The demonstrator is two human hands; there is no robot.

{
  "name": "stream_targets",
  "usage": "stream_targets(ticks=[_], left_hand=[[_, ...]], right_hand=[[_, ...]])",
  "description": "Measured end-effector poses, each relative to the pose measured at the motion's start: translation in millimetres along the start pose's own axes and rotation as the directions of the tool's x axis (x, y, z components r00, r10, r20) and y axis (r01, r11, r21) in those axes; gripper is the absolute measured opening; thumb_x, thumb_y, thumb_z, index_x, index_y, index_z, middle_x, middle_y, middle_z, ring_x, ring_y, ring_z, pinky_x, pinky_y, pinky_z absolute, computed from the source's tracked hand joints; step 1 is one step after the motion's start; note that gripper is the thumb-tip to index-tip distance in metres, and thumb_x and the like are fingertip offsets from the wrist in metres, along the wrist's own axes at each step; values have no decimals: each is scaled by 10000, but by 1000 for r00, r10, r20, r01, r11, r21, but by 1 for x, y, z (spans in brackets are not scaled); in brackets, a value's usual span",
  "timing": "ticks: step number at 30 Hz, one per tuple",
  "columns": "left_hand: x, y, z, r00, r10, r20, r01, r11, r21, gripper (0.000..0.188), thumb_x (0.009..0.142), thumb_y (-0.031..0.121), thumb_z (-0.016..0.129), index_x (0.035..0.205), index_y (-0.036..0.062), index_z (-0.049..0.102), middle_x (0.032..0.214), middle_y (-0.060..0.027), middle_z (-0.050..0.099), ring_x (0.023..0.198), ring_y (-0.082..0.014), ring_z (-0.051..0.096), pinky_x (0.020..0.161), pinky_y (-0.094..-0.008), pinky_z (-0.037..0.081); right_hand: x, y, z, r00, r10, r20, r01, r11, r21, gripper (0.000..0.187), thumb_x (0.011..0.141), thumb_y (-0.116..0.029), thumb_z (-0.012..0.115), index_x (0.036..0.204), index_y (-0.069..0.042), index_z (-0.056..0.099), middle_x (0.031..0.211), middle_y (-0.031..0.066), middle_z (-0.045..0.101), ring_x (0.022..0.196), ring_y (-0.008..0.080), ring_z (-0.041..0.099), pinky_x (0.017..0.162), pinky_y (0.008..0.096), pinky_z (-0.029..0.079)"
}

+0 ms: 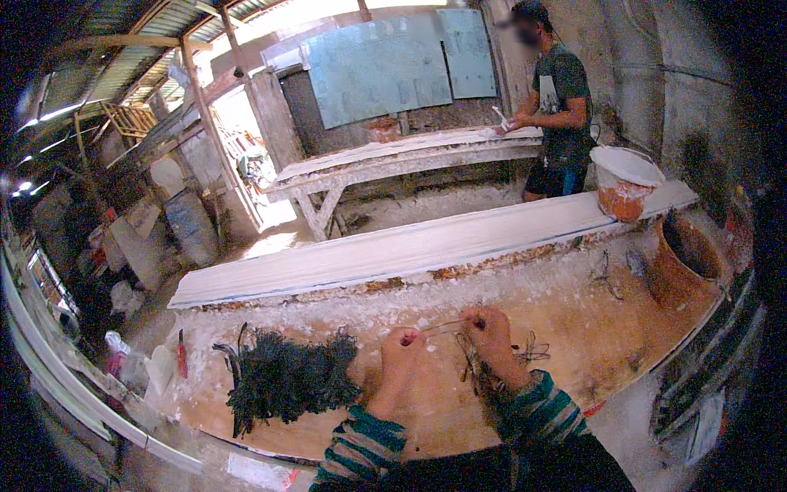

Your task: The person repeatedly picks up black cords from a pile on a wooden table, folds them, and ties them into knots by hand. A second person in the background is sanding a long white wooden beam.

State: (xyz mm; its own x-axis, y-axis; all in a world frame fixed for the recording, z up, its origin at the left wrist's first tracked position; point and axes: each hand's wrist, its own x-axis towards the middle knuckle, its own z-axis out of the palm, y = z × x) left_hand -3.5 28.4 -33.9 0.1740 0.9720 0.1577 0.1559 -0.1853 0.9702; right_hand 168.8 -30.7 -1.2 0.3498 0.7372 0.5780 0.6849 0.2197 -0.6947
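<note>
Between my two hands stretches a thin, pale strand point(443, 327), perhaps wire or cord. My left hand point(402, 348) is closed on one end of it, and my right hand point(489, 336) pinches the other. Just left of my left hand, a thick heap of dark, frayed fibre bundles point(291, 379) lies on the wooden board point(414, 426). Beneath and beside my right hand are loose tangled strands point(534, 351), partly covered by that hand and wrist.
Beyond my hands a long white plaster-like strip point(393, 248) runs across the table. An orange bucket point(626, 197) with white crust stands at its right end, near a tilted orange container point(682, 261). A red-handled tool point(182, 357) lies left. A person point(560, 107) works at a farther bench point(410, 156).
</note>
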Motion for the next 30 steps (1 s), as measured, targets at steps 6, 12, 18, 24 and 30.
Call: stream_targets(ticks=[6,12,18,24,30], left_hand=[[17,-15,-19,977,46,-209,-41,999,28,139,688,150,665,688,33,589,626,-29,571,560,-105,502,530,-239,409],[15,-17,-17,954,207,-215,-163,965,206,123,701,145,654,734,31,620,662,-56,604,568,-108,517,512,-240,408],[-1,15,-14,979,169,-118,-151,978,145,101,725,111,623,766,19,625,730,-55,613,599,-103,536,560,-235,428],[4,-8,-7,978,207,-23,-204,976,77,84,735,87,607,775,14,620,748,-54,586,641,-108,534,579,-231,424],[0,-5,1,913,311,263,-318,948,-20,102,739,120,620,774,25,607,746,-30,574,671,-96,523,601,-218,419]], right_hand=[[-20,-28,6,814,-270,514,23,899,437,86,719,-126,612,752,-46,610,752,72,588,763,192,552,693,296,425],[-32,-43,12,737,-468,488,186,834,519,157,723,-96,604,877,-73,592,963,93,542,972,251,471,832,351,376],[-28,-31,9,721,-497,484,270,844,464,186,701,-83,622,885,-77,589,990,75,541,981,245,474,838,348,379],[-11,-37,-3,746,-396,535,174,892,417,93,682,-136,627,767,-99,612,787,67,590,840,241,540,738,337,402],[-4,-31,-11,970,-199,140,215,970,-110,71,625,-121,633,672,-83,596,676,73,589,646,240,565,608,326,421]])
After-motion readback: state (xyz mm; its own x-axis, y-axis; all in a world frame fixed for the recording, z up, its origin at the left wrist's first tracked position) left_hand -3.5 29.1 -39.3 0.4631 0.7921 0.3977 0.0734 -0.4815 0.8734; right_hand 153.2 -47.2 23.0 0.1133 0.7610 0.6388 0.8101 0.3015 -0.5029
